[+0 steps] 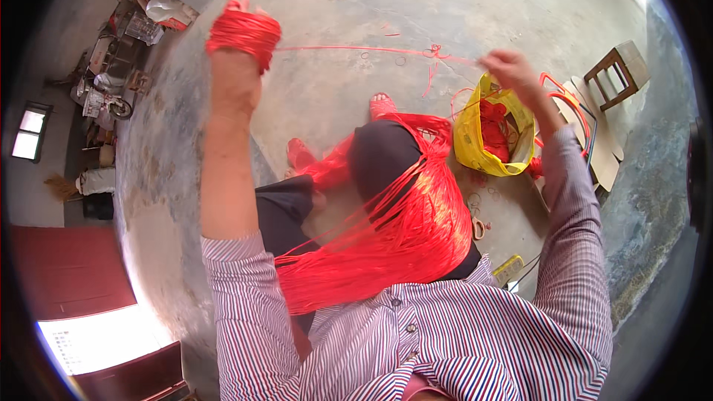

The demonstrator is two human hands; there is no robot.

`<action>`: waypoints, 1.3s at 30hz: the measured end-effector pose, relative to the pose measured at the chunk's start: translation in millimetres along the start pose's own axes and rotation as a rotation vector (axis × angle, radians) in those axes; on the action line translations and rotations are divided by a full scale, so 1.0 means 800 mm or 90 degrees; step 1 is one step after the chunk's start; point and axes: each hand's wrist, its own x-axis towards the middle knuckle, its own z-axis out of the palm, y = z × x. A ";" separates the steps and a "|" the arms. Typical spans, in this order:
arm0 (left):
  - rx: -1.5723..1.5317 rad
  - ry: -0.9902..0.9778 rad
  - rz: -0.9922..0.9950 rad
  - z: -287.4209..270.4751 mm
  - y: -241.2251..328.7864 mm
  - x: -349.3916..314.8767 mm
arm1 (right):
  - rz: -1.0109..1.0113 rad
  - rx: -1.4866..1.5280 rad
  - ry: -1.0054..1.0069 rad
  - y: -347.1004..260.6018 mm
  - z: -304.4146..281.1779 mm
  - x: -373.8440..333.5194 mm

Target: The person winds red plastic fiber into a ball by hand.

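Observation:
My left hand (236, 85), raised at the upper left, has a thick coil of red cord (246, 33) wound round it, hiding most of the fingers. From this coil a taut red strand (349, 48) runs across to my right hand (511, 70), whose fingers are closed on its other end. A small tangle (434, 52) with loose ends hangs along the strand near the right hand. Across my lap and dark trousers lies a big spread of shiny red cords (442, 226). Below the right hand stands a yellow bag (466, 145) holding more red cord (493, 130).
A wooden stool (627, 73) and flat cardboard (605, 152) are at the right, by the wall. Scissors (478, 229) and a yellow box (508, 269) lie beside my right thigh. Red sandals (382, 104) are on my feet. Piled household items (111, 82) line the far left.

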 end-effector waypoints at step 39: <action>0.631 -0.677 -0.120 -0.120 0.048 -0.251 | -0.022 0.308 -0.506 -0.271 0.253 -0.112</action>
